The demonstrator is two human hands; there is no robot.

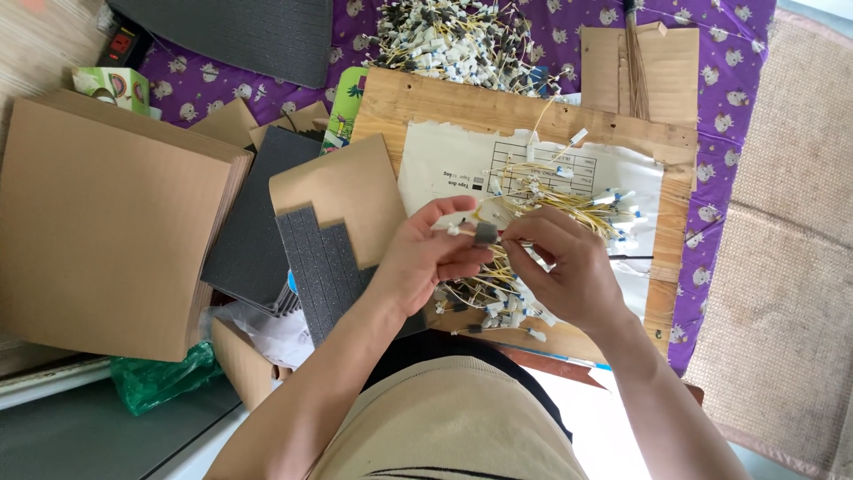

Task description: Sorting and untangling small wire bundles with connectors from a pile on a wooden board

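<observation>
pinching small grey foam block (485, 233) between both hands above wooden board (444, 107). left hand (426, 258) closed on block's left side, thumb and forefinger gripping. right hand (569, 271) fingers curled, pinching thin yellow wire (515, 240) at block's right edge. loose yellow wires with white connectors (569, 200) lie on printed paper sheet (444, 164) just beyond hands. grey foam strip sheet (320, 258) beside left wrist. stack of brown cardboard (107, 222) far left. bigger wire pile (453, 40) on purple cloth (729, 80).

Wire bundle (551, 213) on paper sheet (462, 164), on board (444, 102); cardboard stack (107, 222) left.
</observation>
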